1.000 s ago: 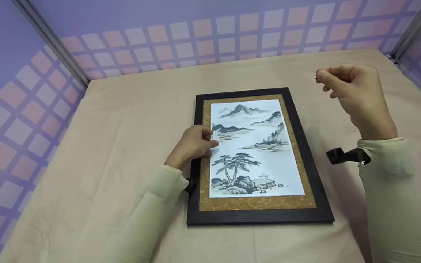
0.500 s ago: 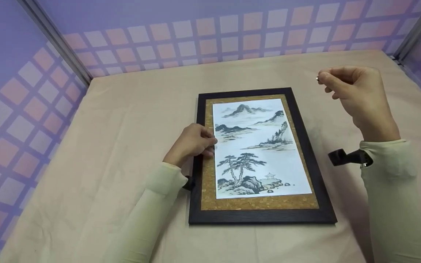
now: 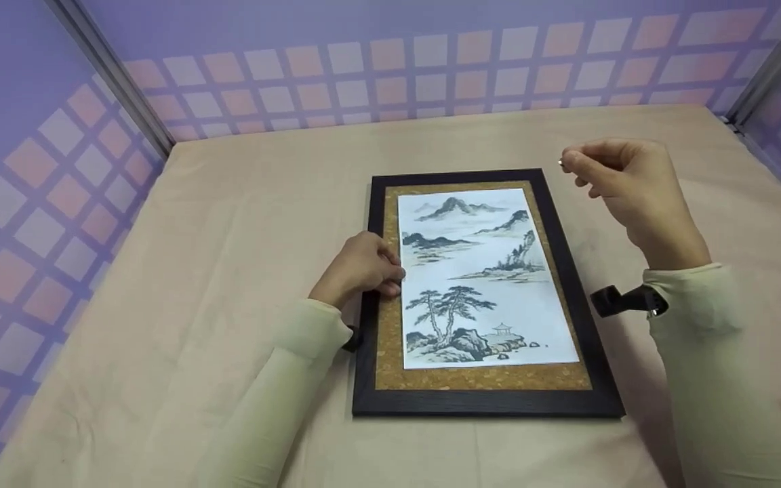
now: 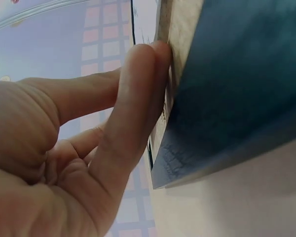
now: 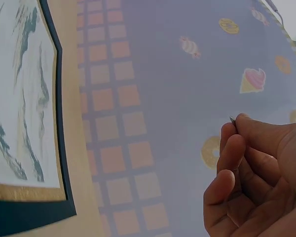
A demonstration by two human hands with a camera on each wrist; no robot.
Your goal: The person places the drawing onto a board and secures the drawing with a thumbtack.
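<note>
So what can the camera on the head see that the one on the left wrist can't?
Only the head view shows the whole framed painting lying flat on the beige cloth, its inked mountains and pine trees, and the right hand raised above the frame's far right corner, pinching a tiny pin-like thing.

Only the left wrist view shows, close up, the fingertips pressed against the frame's outer edge.

Both show the left hand touching the frame's left side, and the checked purple wall.

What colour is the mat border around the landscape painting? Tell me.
Speckled golden brown, like cork, on the mat border inside the black frame; head view shows it best.
</note>
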